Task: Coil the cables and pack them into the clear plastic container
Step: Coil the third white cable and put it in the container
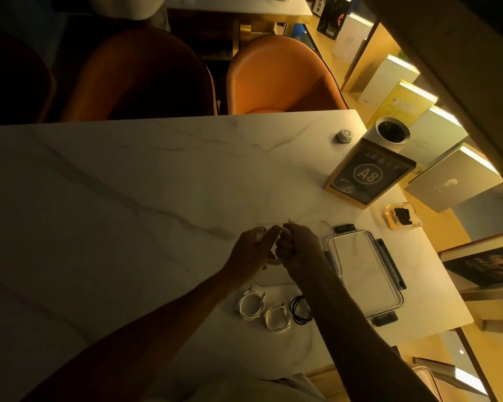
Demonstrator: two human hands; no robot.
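Above the clear container (317,227), left hand (251,250) and right hand (298,248) both pinching a white cable (273,261), mid-coil; next, finishing loops, then packing alongside three coiled cables (273,313)

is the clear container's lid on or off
Off: the lid lies flat on the table, right of the open clear container.

The pale marble tabletop (105,198) lies bare across its left and far stretches, giving open passage there. Toward the right edge stand a framed dark sign marked A8 (369,175), a white cylindrical cup (389,134) and a small amber glass dish (402,216). Near the front, three coiled cables, two white (251,307) (277,318) and one black (301,310), lie beside a clear plastic lid with dark clips (366,271).
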